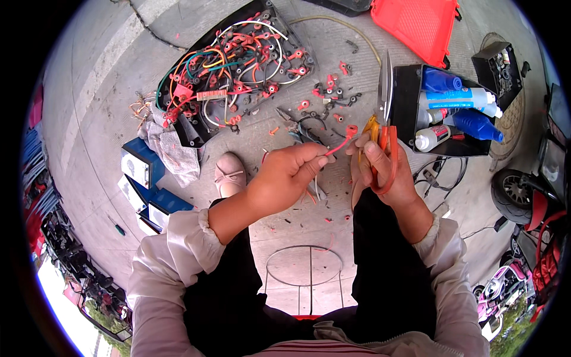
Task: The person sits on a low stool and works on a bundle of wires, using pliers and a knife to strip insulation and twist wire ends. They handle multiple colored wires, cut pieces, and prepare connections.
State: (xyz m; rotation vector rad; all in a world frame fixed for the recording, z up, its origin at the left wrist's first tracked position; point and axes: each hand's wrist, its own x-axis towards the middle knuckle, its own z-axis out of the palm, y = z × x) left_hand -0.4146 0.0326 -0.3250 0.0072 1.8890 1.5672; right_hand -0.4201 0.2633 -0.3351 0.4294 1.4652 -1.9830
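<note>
Between thumb and forefinger, my left hand (pixel 279 178) pinches a short red wire (pixel 339 146) that ends in a red terminal cap (pixel 351 130). The cap points toward my right hand (pixel 397 181), which is closed on orange-handled scissors (pixel 389 89). Their long blades point away from me and look slightly parted. A yellow-handled tool (pixel 371 128) lies against the scissors at my right fingers; its working end is hard to make out. Below the hands, loose wires and small tools (pixel 309 128) lie on the ground, partly hidden by my left hand.
A black tray (pixel 191 132) heaped with wires and red caps lies ahead left. At the right, a black bin (pixel 404 95) holds blue and white bottles. A red case lid (pixel 413 27) lies beyond. Blue-and-white boxes (pixel 143 163) and a grey cloth (pixel 175 152) sit left, a wheel (pixel 513 189) right.
</note>
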